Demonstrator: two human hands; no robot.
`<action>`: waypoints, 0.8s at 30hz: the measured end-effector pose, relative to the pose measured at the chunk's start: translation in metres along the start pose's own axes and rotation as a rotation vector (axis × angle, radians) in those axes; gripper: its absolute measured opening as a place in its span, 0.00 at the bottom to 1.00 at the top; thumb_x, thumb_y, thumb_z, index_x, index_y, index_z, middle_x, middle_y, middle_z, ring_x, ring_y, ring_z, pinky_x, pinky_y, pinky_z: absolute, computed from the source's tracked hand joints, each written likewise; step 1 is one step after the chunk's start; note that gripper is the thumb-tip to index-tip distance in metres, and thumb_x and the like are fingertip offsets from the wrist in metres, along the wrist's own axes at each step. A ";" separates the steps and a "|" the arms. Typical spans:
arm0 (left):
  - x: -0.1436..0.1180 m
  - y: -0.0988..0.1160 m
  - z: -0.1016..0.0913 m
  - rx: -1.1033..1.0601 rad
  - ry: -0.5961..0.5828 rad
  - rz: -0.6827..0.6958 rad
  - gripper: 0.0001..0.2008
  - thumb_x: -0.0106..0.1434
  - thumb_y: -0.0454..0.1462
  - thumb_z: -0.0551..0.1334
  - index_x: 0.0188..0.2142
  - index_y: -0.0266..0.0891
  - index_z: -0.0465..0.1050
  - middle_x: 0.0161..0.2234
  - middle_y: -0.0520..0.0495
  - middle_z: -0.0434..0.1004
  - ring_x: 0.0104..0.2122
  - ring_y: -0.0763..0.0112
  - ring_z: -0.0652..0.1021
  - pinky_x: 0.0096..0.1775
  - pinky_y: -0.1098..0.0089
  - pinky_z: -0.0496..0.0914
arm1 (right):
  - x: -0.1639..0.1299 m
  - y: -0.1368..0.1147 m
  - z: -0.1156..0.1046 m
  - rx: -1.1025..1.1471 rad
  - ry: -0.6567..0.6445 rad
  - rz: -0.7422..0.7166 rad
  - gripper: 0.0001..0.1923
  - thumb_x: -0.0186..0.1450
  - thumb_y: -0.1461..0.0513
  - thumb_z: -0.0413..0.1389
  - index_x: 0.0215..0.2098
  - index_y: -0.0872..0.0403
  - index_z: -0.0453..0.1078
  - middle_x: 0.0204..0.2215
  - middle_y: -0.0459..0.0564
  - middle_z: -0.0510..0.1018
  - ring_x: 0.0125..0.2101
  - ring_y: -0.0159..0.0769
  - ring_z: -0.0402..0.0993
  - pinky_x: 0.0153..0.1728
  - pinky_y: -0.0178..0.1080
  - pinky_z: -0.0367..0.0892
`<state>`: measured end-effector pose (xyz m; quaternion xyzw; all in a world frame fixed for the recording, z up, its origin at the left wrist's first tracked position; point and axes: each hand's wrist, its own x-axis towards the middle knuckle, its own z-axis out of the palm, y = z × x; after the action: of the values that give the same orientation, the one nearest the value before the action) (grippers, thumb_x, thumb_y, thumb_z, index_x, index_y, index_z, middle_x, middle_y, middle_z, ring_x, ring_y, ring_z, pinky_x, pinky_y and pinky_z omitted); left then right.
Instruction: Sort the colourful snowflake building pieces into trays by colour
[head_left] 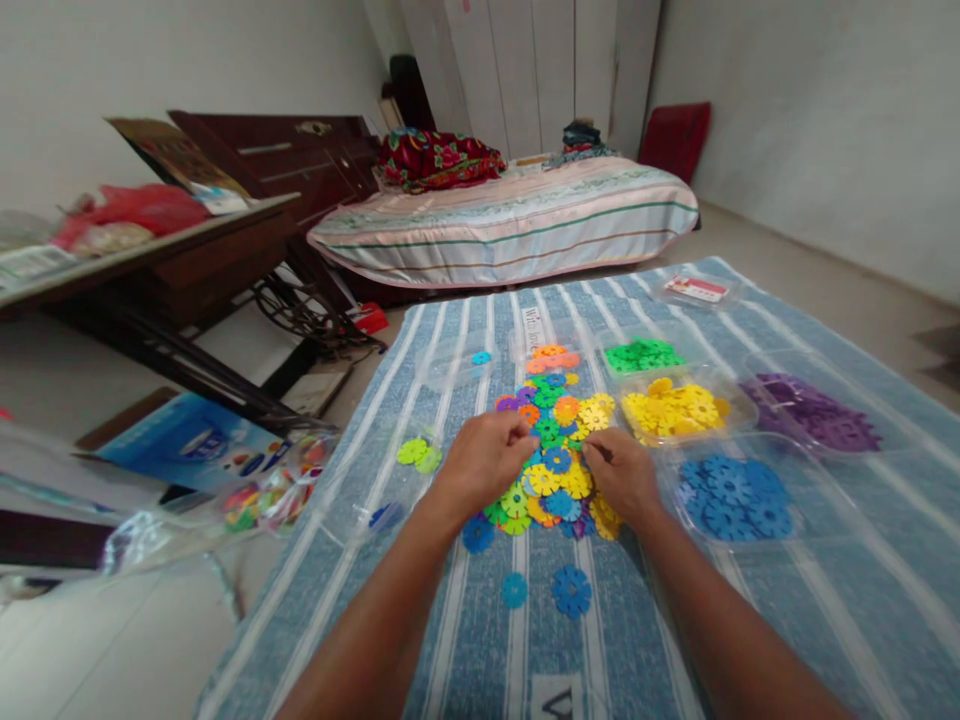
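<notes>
A mixed pile of flower-shaped plastic discs in many colours lies on the striped cloth. My left hand is over the pile's left side, its fingers curled in. Facing it from the right, my right hand has thumb and fingers pinched together at the pile's edge. Whatever either hand may hold is too small or hidden to make out. Closer to me, a blue disc and a lighter blue disc lie apart from the pile.
Right of the pile are clear boxes of green discs, yellow discs, blue discs and purple discs. Orange discs sit behind it. Leftward, clear boxes hold lime discs and one blue disc. A bed stands beyond.
</notes>
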<state>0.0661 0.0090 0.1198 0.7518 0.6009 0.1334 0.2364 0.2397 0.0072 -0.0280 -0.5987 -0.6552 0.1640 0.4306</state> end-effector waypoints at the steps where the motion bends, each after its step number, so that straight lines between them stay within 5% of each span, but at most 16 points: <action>1: -0.013 -0.011 0.000 0.124 -0.038 -0.063 0.07 0.55 0.37 0.57 0.24 0.38 0.70 0.21 0.51 0.72 0.24 0.72 0.72 0.27 0.73 0.61 | 0.000 0.000 0.000 -0.004 0.000 0.001 0.10 0.60 0.60 0.49 0.25 0.52 0.69 0.25 0.47 0.73 0.29 0.34 0.67 0.31 0.35 0.59; 5: -0.055 -0.044 0.010 0.393 -0.166 -0.299 0.07 0.56 0.40 0.57 0.27 0.40 0.71 0.26 0.48 0.75 0.32 0.65 0.75 0.32 0.70 0.61 | 0.000 0.000 -0.002 0.003 0.003 -0.013 0.10 0.60 0.60 0.49 0.25 0.53 0.70 0.25 0.47 0.73 0.29 0.34 0.67 0.32 0.36 0.60; 11: -0.077 -0.064 0.032 0.389 -0.135 -0.351 0.11 0.56 0.43 0.56 0.34 0.38 0.70 0.37 0.43 0.75 0.39 0.61 0.74 0.37 0.67 0.63 | 0.000 0.002 -0.002 0.001 0.001 -0.030 0.10 0.60 0.60 0.49 0.25 0.52 0.70 0.25 0.47 0.73 0.29 0.34 0.67 0.32 0.36 0.60; 16: -0.080 -0.076 0.034 0.186 -0.068 -0.381 0.08 0.51 0.41 0.59 0.24 0.39 0.64 0.23 0.52 0.69 0.27 0.69 0.71 0.29 0.72 0.59 | 0.000 0.003 -0.002 0.005 -0.009 -0.016 0.10 0.60 0.60 0.50 0.24 0.52 0.69 0.25 0.47 0.72 0.29 0.34 0.67 0.32 0.36 0.60; 24: -0.090 -0.077 0.008 -0.353 -0.191 -0.477 0.16 0.47 0.48 0.60 0.20 0.40 0.59 0.12 0.59 0.60 0.16 0.76 0.64 0.22 0.74 0.56 | 0.003 -0.002 -0.001 0.007 0.026 -0.036 0.10 0.60 0.62 0.50 0.23 0.52 0.69 0.24 0.47 0.72 0.29 0.34 0.67 0.32 0.35 0.60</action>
<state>-0.0168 -0.0672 0.0806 0.5459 0.7030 0.1053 0.4434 0.2395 0.0092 -0.0245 -0.5873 -0.6597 0.1508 0.4440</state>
